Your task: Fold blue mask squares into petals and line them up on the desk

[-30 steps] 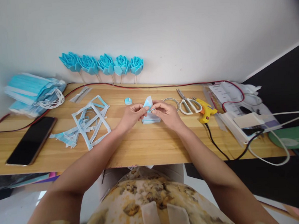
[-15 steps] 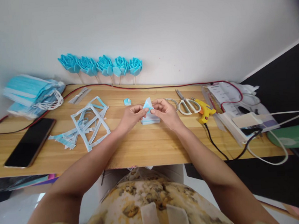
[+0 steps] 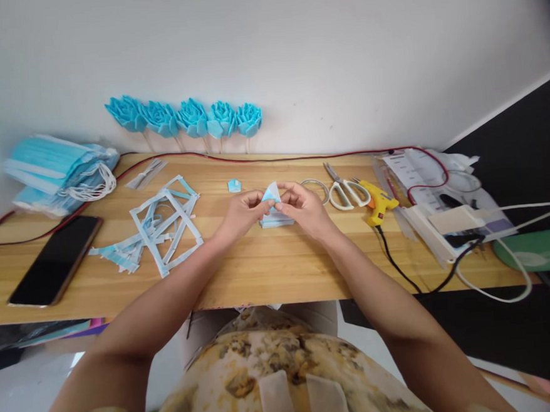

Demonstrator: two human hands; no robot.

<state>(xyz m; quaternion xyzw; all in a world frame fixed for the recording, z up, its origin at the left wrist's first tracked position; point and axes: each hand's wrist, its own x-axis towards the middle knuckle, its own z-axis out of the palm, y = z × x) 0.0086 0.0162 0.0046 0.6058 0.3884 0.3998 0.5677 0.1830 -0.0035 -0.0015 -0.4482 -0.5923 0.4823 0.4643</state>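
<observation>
Head view: the left hand (image 3: 244,217) and the right hand (image 3: 303,208) meet over the middle of the wooden table (image 3: 261,276), with a folded blue-and-white piece (image 3: 270,195) between their fingertips. The left thumb and fingers are closed on the piece's left edge; the right thumb and fingers are drawn together at its right edge, pinching there, though the exact grip is partly hidden. The folded piece stands up between the two thumbs, its pale pointed tip rising above them and aimed away from the person. Directly below it, on the table and just under the fingers, lies a stack of pale blue sheets (image 3: 277,221), its near edge showing.

A small folded blue piece (image 3: 234,185) lies beyond the left hand, near it but apart. Past the right hand come a thin ring (image 3: 319,189) (partly hidden by the fingers), white-handled scissors (image 3: 348,191) and a yellow glue gun (image 3: 379,205). Left of the left hand, well apart from the folded piece, cut strips and frames (image 3: 167,223) lie in a loose heap beside a dark phone (image 3: 55,262). Five blue flowers (image 3: 192,119) on thin stems lean against the wall behind.
</observation>
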